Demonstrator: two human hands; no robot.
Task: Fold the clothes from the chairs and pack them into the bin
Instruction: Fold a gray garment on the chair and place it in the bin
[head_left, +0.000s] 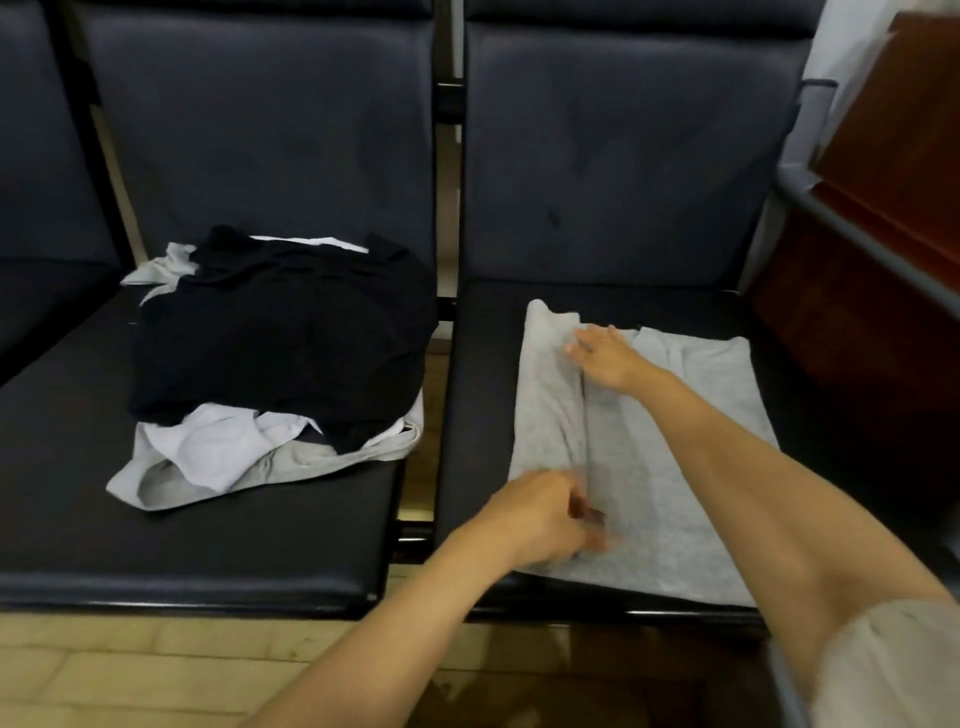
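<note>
head view: one camera
grey shirt (675, 467): flat on the right seat (483, 415), covering most of it; left side folded in toward the middle
left hand (545, 514): near seat edge, fingers curled, pinching the fold's near end; blurred
right hand (608, 358): far end of the fold, fingers straight, pressing flat, holding nothing
left seat (208, 561): black garment (280, 338) on light grey garments (234, 467)

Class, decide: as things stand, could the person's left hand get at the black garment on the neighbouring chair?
Probably yes. The black garment lies uncovered on top, and nothing stands between it and the left hand, which would first have to let go of the grey shirt.
</note>
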